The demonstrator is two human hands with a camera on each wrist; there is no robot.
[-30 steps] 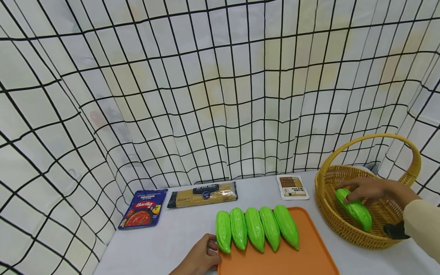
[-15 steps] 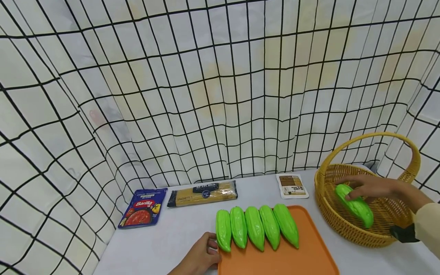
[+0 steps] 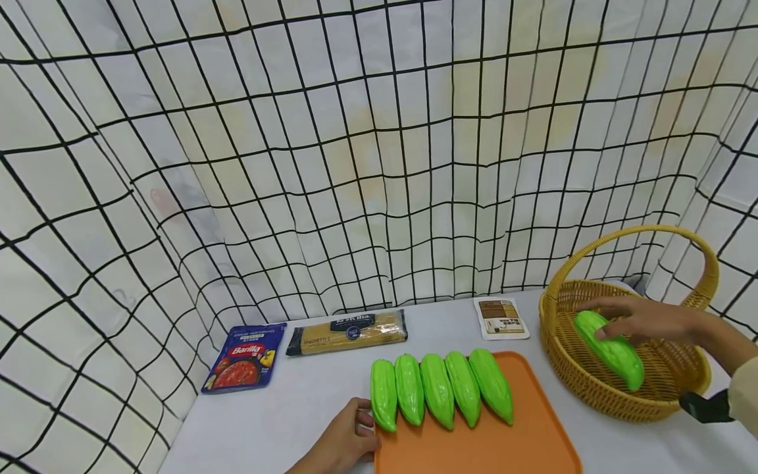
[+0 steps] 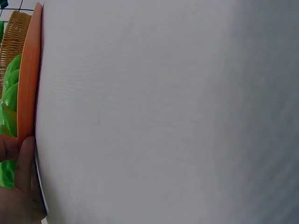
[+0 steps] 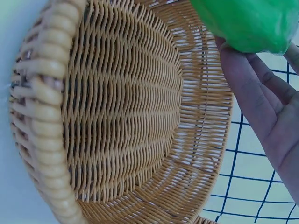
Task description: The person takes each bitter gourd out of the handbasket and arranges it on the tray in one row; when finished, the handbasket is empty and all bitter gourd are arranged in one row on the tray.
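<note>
A green bitter melon (image 3: 616, 359) is gripped by my right hand (image 3: 642, 322) within the round wicker basket (image 3: 556, 368) at the right. In the right wrist view, thumb and fingers hold the bitter melon (image 5: 250, 21) from its sides, above the woven bottom. Several more bitter melons (image 3: 438, 392) lie side by side at the far end of the orange tray (image 3: 474, 451). My left hand (image 3: 340, 438) holds the tray's left edge beside the leftmost one. In the left wrist view, its thumb and fingers pinch the tray's rim (image 4: 29, 79).
A blue Barilla pouch (image 3: 245, 359) lies back left, with a spaghetti pack (image 3: 346, 332) beside it. A small brown-and-white packet (image 3: 500, 318) sits left of the basket. An arched handle (image 3: 636, 234) rises over the basket. Gridded cloth (image 3: 379, 164) stands behind the white table.
My right wrist has shifted a little to the right, and its hand still holds the bitter melon in the basket. My left hand stays on the tray edge. The head view has shifted slightly.
</note>
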